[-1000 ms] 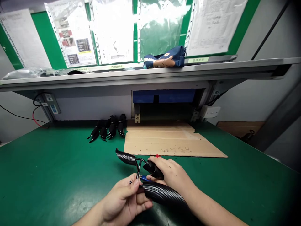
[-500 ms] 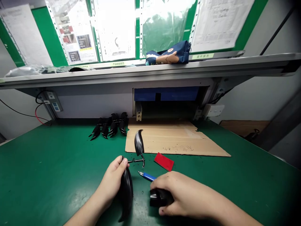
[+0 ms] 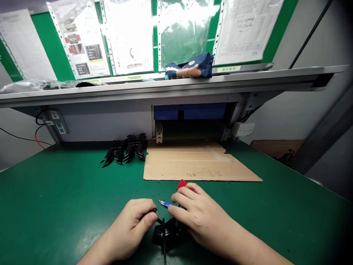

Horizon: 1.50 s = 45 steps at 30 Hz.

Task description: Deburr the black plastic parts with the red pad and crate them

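Note:
My left hand (image 3: 134, 226) pinches a black plastic sprue between thumb and forefinger. A thin curved black piece (image 3: 164, 239) on it hangs nearly edge-on towards me. My right hand (image 3: 200, 217) is palm down with its fingers spread, over glossy black pieces (image 3: 171, 230) on the table. The palm and thumb are hidden. By its fingertips lies a slim blue-handled craft knife (image 3: 166, 204), its pointed metal tip to the left. Behind these fingers a red rectangular block (image 3: 181, 183) is partly covered.
Several black curved pieces on sprues (image 3: 129, 149) lie at the back left. A cardboard sheet (image 3: 190, 169) lies before an opening under the shelf (image 3: 124, 88). The shelf carries a blue pouch (image 3: 193, 68) and plastic bags. A switch box (image 3: 243, 129) is on the right.
My right hand has let go of the dark black piece and moved up, fingers spreading near the knife. My left hand has lowered and turned the sprue. The view has shifted slightly.

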Tool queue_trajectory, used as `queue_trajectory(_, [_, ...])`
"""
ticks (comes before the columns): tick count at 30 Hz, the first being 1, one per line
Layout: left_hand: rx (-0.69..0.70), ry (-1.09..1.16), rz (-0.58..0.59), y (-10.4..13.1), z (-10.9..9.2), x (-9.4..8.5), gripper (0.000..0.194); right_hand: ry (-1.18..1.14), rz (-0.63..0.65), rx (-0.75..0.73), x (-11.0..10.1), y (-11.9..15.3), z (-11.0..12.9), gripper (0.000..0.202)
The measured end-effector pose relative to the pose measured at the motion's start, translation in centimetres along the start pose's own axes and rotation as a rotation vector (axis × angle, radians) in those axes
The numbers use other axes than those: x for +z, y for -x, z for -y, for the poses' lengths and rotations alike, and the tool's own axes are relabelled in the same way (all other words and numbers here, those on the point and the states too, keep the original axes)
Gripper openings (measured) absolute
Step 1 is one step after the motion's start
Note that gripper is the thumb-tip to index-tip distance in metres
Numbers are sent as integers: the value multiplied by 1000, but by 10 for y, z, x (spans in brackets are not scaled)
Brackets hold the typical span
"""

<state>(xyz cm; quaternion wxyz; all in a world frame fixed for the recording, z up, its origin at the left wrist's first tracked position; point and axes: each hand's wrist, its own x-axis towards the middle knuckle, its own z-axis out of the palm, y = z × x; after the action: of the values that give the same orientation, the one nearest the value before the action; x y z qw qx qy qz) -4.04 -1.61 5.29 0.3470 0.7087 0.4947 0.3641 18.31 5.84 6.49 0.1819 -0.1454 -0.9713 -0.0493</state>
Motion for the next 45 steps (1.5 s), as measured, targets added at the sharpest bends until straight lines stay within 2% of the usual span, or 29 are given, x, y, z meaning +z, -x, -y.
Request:
queue_trajectory(2, [40, -15, 3, 2, -1, 1, 37, -122, 92, 18, 4, 1, 4, 25])
queue_trajectory(4, [-8, 125, 3, 0, 1, 2, 39, -155, 89, 91, 9, 1, 6, 23])
queue_trajectory(7, [-188, 425, -48, -6, 7, 4, 39, 2, -74, 310, 16, 0, 2, 24])
queue_trajectory(8, [-267, 515, -97, -8, 10, 5, 38, 51, -135, 386, 16, 0, -1, 23])
queue_trajectory(10, [-388, 665, -266, -11, 14, 6, 35, 71, -236, 505, 15, 1, -8, 13])
queue_trajectory(12, [-404, 769, -406, -12, 17, 7, 33, 12, -322, 557, 11, 1, -11, 18])
queue_trajectory(13, [-371, 811, -422, -12, 17, 8, 31, -32, -353, 542, 9, 1, -10, 25])
queue_trajectory(14, [-326, 848, -396, -12, 16, 10, 29, -73, -367, 496, 8, 1, -7, 29])
queue_trajectory(16, [-249, 923, -270, -10, 12, 15, 23, -106, -336, 349, 8, -2, 1, 29])
queue_trajectory(18, [-189, 1009, -144, -7, 7, 21, 19, -62, -239, 214, 12, -6, 9, 25])
queue_trajectory(20, [-155, 1069, -19, -5, 4, 26, 17, 28, -134, 158, 18, -8, 13, 30])
queue_trajectory(22, [-146, 1042, 78, -5, 4, 28, 18, 110, -58, 148, 23, -8, 14, 35])
queue_trajectory(23, [-150, 972, 73, -6, 5, 29, 21, 146, -33, 149, 25, -8, 13, 34])
queue_trajectory(25, [-171, 703, -81, -7, 8, 28, 31, 213, -7, 143, 27, -7, 13, 27])
queue_trajectory(28, [-172, 217, -415, -7, 11, 26, 54, 283, -11, 116, 27, -7, 15, 26])
queue_trajectory(30, [-86, 41, -503, -6, 9, 26, 54, 286, -20, 109, 25, -7, 17, 28])
queue_trajectory(31, [-26, 6, -509, -6, 8, 26, 43, 270, -21, 111, 24, -7, 18, 28])
queue_trajectory(33, [73, 15, -500, -5, 5, 27, 15, 191, -14, 125, 20, -8, 18, 29])
queue_trajectory(40, [108, 457, -377, -8, 7, 26, 28, -388, 36, 196, 5, -10, 17, 29])
queue_trajectory(45, [116, 643, -328, -8, 15, 29, 25, -603, 41, 269, 4, -11, 19, 33])
